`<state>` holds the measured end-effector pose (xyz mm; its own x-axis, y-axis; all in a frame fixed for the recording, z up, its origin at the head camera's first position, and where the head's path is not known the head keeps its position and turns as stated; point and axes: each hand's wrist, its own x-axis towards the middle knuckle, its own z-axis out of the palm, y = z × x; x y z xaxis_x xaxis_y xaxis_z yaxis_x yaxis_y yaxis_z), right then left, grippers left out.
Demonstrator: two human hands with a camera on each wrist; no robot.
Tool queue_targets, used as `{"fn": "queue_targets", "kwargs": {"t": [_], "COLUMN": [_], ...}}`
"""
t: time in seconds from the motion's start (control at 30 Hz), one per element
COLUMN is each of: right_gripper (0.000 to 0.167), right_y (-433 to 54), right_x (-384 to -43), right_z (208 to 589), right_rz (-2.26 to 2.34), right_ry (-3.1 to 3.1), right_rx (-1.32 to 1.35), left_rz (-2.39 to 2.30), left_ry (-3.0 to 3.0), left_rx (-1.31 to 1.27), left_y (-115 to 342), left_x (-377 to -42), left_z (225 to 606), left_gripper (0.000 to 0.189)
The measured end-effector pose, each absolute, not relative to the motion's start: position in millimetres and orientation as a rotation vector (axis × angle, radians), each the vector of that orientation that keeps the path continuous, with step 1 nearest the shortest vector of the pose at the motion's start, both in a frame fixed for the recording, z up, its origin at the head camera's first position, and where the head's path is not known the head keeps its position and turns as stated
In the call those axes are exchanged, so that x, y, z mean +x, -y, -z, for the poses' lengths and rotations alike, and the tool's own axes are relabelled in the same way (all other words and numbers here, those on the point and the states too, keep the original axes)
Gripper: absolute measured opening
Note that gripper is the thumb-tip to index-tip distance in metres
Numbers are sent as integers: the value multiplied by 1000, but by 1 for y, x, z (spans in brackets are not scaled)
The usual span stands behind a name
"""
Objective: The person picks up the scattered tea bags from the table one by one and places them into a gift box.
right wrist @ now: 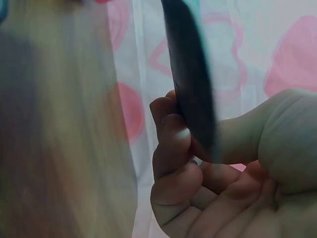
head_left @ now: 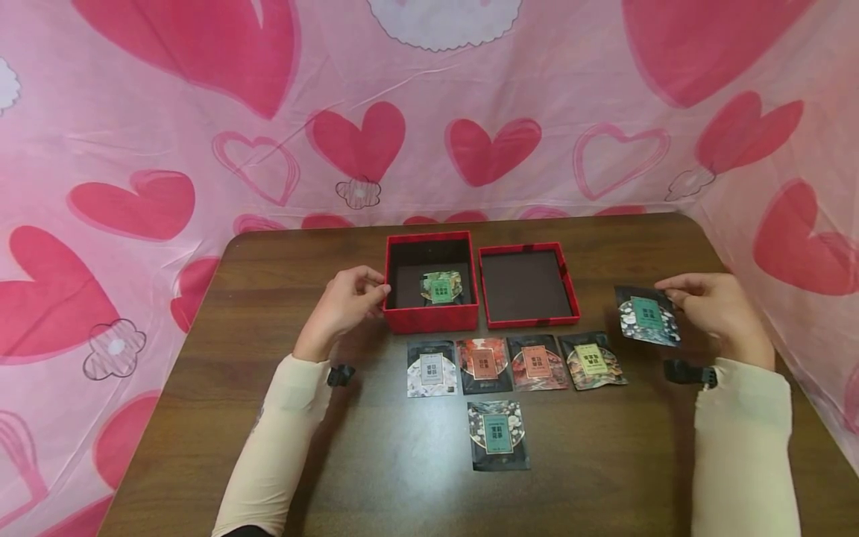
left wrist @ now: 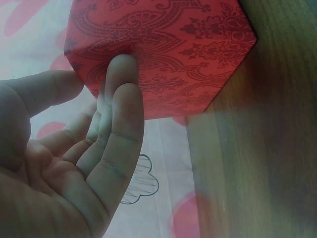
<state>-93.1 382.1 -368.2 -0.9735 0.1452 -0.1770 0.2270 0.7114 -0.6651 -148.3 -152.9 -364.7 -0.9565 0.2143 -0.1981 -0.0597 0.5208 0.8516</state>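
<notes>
My left hand holds the left side of an open red box, its thumb at the rim and its fingers against the patterned outer wall. Inside the box lies a tea packet with a green label. Off to the right, my right hand pinches a black tea packet with a teal label by its upper right corner. The right wrist view shows this packet edge-on between thumb and fingers.
Right of the box lies its red lid, inside facing up. In front is a row of tea packets: white, red, orange-red and yellow-labelled. Nearer lies a teal-labelled packet. A heart-patterned cloth hangs behind the table.
</notes>
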Motion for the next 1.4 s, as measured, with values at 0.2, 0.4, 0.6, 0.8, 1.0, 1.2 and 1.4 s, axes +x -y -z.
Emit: {"fn": "queue_targets", "kwargs": {"t": [0.2,0.4,0.6,0.8,1.0,1.2,1.4], "right_gripper": [31,30,27,25,25,24,24], "right_y": [-364,-346,-330,-312,-293,-273,-254], "right_x": [-100,-109,-116,-126,-134,-144,-152], "right_z": [358,347,341,338,335,334,333], "right_rz": [1185,1175,1163,1200,1261,1336,1358], "right_ry": [-2781,-2843,-2883,-2911,-2886,-2847,-2832], "right_rx": [275,238,183,138,121,84,34], "left_rz": [-1407,-1411,-1417,-1423,-1423,-1440,-1435], "left_ry": [-2485,-2489,-2482,-2477,-2479,-2471,-2477], "left_rx": [128,130,133,124,121,122,123], "left_y": [153,153,153,153,152,154,153], "left_x": [-148,-148,-149,-149,-148,-148,-148], "left_z": [366,366,366,365,365,366,366], "left_gripper": [28,28,29,29,28,28,28]}}
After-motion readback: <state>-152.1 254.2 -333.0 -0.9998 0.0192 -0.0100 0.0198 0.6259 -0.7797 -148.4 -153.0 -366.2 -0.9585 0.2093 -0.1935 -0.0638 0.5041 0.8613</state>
